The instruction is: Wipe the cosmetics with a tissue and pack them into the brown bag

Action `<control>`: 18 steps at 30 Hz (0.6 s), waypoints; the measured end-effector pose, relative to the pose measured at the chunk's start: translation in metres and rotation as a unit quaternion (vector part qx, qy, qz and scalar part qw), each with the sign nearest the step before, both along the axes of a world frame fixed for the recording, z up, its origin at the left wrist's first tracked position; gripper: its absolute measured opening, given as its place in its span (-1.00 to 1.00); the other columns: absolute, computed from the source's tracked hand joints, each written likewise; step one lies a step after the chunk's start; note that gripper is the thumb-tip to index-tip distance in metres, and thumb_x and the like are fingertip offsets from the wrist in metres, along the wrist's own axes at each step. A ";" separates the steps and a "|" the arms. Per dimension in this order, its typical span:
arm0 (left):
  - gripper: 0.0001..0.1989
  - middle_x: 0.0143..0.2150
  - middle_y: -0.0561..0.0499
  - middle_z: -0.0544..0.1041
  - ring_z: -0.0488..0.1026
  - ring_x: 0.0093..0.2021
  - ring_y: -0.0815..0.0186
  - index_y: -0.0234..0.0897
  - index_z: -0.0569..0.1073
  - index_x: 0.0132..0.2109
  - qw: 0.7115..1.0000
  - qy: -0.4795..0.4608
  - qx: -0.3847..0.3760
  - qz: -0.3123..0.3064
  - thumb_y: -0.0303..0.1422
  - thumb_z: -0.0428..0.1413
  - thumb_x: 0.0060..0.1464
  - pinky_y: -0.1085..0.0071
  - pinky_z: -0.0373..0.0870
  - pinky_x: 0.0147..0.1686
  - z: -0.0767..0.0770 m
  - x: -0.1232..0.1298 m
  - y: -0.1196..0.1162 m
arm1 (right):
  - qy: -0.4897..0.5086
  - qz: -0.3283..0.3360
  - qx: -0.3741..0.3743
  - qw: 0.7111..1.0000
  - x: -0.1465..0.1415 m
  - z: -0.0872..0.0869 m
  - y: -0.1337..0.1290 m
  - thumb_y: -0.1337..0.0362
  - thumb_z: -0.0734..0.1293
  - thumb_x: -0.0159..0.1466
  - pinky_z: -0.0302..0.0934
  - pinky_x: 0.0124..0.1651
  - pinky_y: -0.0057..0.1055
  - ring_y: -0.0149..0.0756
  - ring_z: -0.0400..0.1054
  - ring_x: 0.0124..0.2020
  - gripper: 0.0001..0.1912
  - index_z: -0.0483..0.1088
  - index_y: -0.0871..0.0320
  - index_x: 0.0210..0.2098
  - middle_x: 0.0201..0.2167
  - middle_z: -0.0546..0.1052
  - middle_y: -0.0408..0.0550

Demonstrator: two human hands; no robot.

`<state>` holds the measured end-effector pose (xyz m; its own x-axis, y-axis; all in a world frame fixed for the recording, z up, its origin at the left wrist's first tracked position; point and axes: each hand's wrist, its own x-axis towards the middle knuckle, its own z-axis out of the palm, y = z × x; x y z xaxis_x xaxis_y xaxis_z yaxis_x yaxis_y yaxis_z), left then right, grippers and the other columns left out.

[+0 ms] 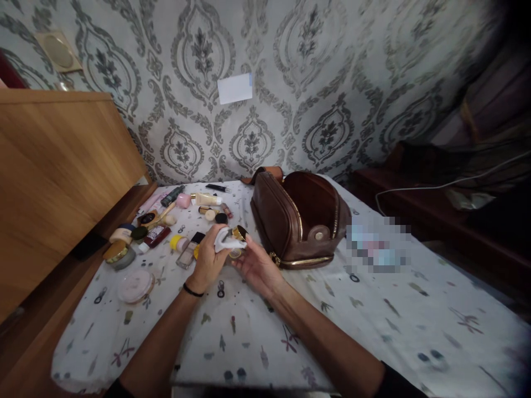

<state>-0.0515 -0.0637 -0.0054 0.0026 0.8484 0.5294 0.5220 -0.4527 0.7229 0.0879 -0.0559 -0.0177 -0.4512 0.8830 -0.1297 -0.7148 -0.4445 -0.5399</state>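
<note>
My left hand (209, 262), with a black band at its wrist, is closed around a crumpled white cloth (226, 241). Close beside it, my right hand (261, 267) holds a small jar with a shiny gold lid (239, 232), its fingers bent around the jar against the cloth. Just right of my hands stands a brown cosmetic bag (290, 221), unzipped, with its lid raised. Left of my hands lie a bottle with a black cap (191, 250) and a yellow-rimmed jar (178, 242).
Many cosmetics spread over the left of the patterned cloth (249, 342), among them a gold-lidded jar (119, 255), a round compact (135, 285) and a cream tube (206, 199). A wooden cabinet (62, 182) borders the left side. A blurred item lies right of the bag.
</note>
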 end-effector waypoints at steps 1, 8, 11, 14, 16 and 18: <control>-0.75 -0.12 -0.08 0.51 0.46 -0.10 0.19 -0.27 0.37 -0.02 1.000 -0.005 -0.009 -0.006 -0.27 0.04 0.20 0.33 0.34 -0.09 -0.001 0.000 0.001 | -0.002 -0.009 0.008 1.000 -0.001 0.000 0.000 0.11 0.56 0.04 0.30 -0.34 -0.45 -0.39 0.44 -0.42 -0.68 0.52 0.14 -0.30 -0.37 0.62 -0.17; -0.68 -0.03 -0.15 0.52 0.44 0.05 0.16 -0.31 0.42 0.00 0.999 -0.035 -0.034 -0.007 -0.20 -0.01 0.26 0.28 0.30 0.06 -0.001 0.000 0.004 | -0.024 -0.032 0.037 0.998 0.000 -0.004 0.002 0.04 0.53 0.07 0.33 -0.30 -0.39 -0.32 0.48 -0.38 -0.61 0.50 0.09 -0.19 -0.31 0.63 -0.14; -0.66 0.00 -0.18 0.52 0.43 0.08 0.14 -0.33 0.44 0.00 0.998 -0.041 -0.045 -0.010 -0.18 -0.01 0.26 0.24 0.30 0.09 0.000 -0.001 0.003 | -0.019 -0.017 0.033 0.999 0.001 -0.005 0.005 -0.01 0.48 0.13 0.34 -0.29 -0.39 -0.31 0.48 -0.39 -0.60 0.50 0.13 -0.18 -0.33 0.63 -0.10; -0.63 0.06 -0.18 0.52 0.41 0.14 0.10 -0.31 0.44 0.05 0.997 -0.048 -0.063 -0.019 -0.17 0.07 0.20 0.18 0.27 0.16 0.000 -0.002 0.002 | -0.002 -0.004 0.018 1.000 0.003 -0.005 0.007 -0.02 0.43 0.21 0.35 -0.28 -0.41 -0.31 0.49 -0.35 -0.63 0.51 0.11 -0.14 -0.29 0.64 -0.08; -0.54 0.11 -0.17 0.50 0.40 0.15 0.07 -0.28 0.40 0.12 0.996 -0.040 -0.079 -0.034 -0.21 0.17 0.11 0.15 0.27 0.17 -0.001 -0.002 0.002 | 0.010 -0.009 0.001 1.000 0.003 -0.004 0.008 0.01 0.41 0.24 0.35 -0.29 -0.42 -0.32 0.49 -0.34 -0.69 0.51 0.10 -0.19 -0.28 0.64 -0.09; -0.39 0.15 -0.15 0.48 0.40 0.14 0.05 -0.26 0.32 0.20 0.995 -0.017 -0.087 -0.045 -0.27 0.25 0.01 0.14 0.28 0.15 -0.002 -0.002 0.002 | 0.021 -0.026 -0.022 0.999 0.003 -0.004 0.009 0.06 0.41 0.25 0.35 -0.28 -0.43 -0.33 0.48 -0.35 -0.76 0.51 0.10 -0.27 -0.31 0.63 -0.11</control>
<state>-0.0534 -0.0613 -0.0075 0.0669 0.9247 0.3747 0.4595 -0.3619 0.8111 0.0906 -0.0470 -0.0215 -0.4111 0.8990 -0.1508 -0.7590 -0.4292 -0.4896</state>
